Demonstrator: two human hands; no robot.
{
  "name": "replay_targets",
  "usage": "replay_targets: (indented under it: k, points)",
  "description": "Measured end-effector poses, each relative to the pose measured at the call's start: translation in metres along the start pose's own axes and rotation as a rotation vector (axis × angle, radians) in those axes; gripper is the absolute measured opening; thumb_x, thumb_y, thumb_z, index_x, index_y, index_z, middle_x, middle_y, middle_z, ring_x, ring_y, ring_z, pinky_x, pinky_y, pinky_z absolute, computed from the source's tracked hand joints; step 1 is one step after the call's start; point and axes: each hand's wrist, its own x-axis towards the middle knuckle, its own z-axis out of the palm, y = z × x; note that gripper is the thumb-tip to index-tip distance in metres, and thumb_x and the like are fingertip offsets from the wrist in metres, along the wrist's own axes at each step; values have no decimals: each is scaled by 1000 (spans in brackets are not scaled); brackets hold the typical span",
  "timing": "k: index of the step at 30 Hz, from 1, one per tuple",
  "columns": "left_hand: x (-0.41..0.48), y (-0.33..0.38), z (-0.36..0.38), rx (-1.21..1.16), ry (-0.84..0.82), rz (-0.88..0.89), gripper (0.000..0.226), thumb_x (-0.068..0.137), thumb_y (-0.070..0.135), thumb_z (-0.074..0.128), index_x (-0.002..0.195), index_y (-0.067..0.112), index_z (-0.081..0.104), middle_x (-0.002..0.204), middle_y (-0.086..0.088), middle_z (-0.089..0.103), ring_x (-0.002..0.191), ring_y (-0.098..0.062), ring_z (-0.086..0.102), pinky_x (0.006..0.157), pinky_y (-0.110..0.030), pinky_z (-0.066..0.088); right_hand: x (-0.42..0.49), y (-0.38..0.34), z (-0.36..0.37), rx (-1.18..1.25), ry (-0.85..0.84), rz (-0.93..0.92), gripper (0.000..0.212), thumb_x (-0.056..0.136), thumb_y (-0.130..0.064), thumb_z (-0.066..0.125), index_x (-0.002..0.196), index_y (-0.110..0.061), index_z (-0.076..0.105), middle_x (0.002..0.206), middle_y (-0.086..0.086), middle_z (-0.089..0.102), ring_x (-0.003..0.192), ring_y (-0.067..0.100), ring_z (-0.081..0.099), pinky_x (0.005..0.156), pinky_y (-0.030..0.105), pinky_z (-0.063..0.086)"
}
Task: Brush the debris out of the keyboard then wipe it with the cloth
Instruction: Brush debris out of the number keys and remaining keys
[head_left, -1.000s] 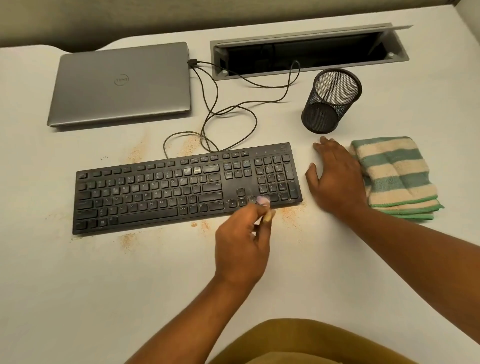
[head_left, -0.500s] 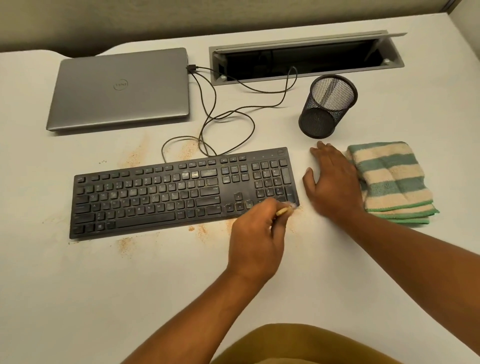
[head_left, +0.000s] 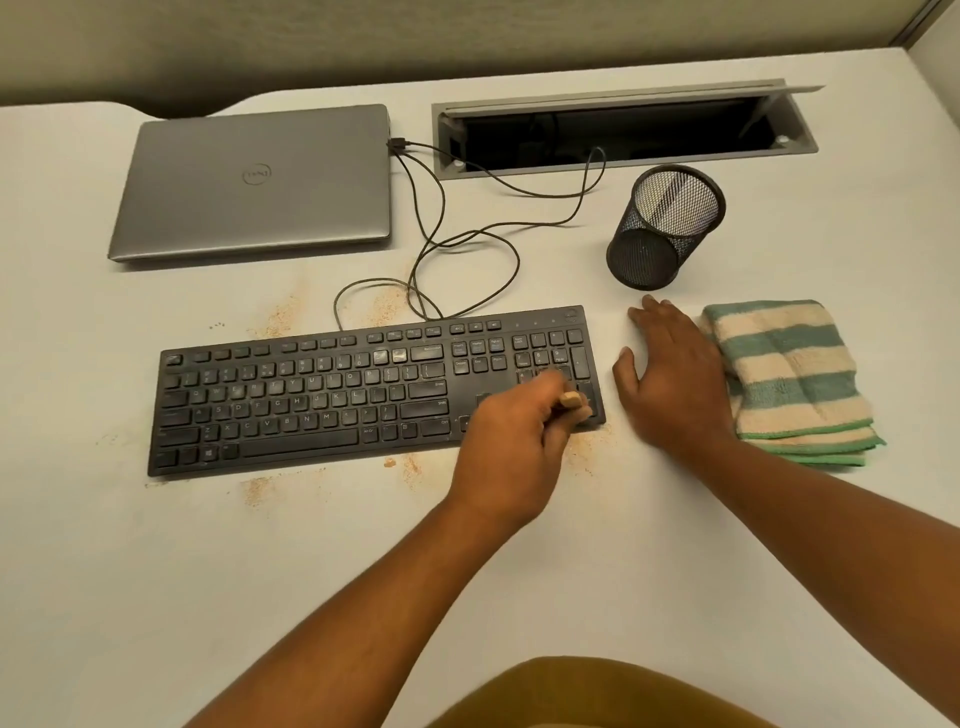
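1. The keyboard (head_left: 311, 395) lies across the middle of the desk (head_left: 260, 571), its long axis parallel to the desk's near edge. Its cable (head_left: 441, 260) loops back toward the far edge.
2. The left hand (head_left: 511, 441) is over the keyboard's right end, at the number pad. Its fingers are curled round a small brush (head_left: 571, 400). Only the pale wooden end of the brush shows past the knuckles; the bristles are hidden or blurred.
3. The right hand (head_left: 675, 384) lies flat on the desk between the keyboard's right end and the cloth (head_left: 789, 379). Its fingers are straight and a little spread, and it holds nothing.
4. The folded, striped cloth sits toward the desk's right edge. It is against the right hand's outer side; whether they touch I cannot tell.
5. Orange debris (head_left: 584, 447) is scattered on the desk along the keyboard's near and far edges, and it is thickest just beneath the brush.
6. The key relation: nearly all of the keyboard stretches leftward from the brush along that long axis, so any further brushing would probably travel left. The keys look dusty, so brushing seems unfinished.
7. For wiping, the right hand is much nearer the cloth, which lies directly to its right. The left hand would have to cross over.
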Motion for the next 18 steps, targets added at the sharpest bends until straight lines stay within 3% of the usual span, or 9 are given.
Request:
replay_targets:
  k: [3, 6, 9, 10, 13, 18]
  points:
    - [5, 2, -9, -39, 113, -17, 8, 96, 13, 63, 92, 7, 66, 84, 17, 68, 78, 13, 63, 68, -5, 46, 0, 0, 0, 5, -6, 4, 55, 92, -36, 41, 141, -12, 49, 152, 7, 45, 142, 24, 38, 115, 50, 33]
    - [17, -3, -14, -3, 201, -115, 9, 98, 20, 61, 91, 14, 62, 82, 12, 70, 75, 3, 65, 66, -18, 52, -1, -2, 0, 11, -2, 5, 55, 92, -36, 42, 141, -12, 50, 152, 6, 45, 143, 23, 37, 116, 49, 32]
    - [22, 1, -4, 1, 97, -155, 9, 97, 23, 62, 91, 16, 62, 81, 6, 72, 77, -7, 68, 71, -34, 57, 0, -3, -1, 14, -2, 9, 55, 91, -36, 42, 141, -13, 50, 151, 6, 46, 142, 23, 38, 116, 49, 32]
    - [23, 4, -2, -18, 90, -148, 9, 97, 23, 63, 91, 16, 62, 79, 8, 71, 76, -3, 67, 71, -31, 57, -1, -3, -1, 14, -2, 10, 56, 91, -36, 41, 141, -13, 50, 151, 6, 46, 142, 23, 38, 116, 49, 32]
    - [26, 10, -10, -71, 117, -146, 8, 98, 19, 61, 92, 14, 63, 71, 20, 63, 68, 14, 61, 61, -5, 45, 0, -3, -2, 15, 5, 5, 56, 91, -36, 41, 140, -12, 50, 151, 7, 47, 142, 24, 39, 115, 49, 33]
    - [25, -3, -27, -35, 200, -156, 7, 97, 21, 63, 92, 16, 62, 81, 17, 69, 81, 6, 66, 69, -14, 53, 0, -1, 0, 12, 3, -2, 56, 91, -37, 40, 140, -12, 50, 150, 7, 47, 141, 24, 39, 114, 50, 34]
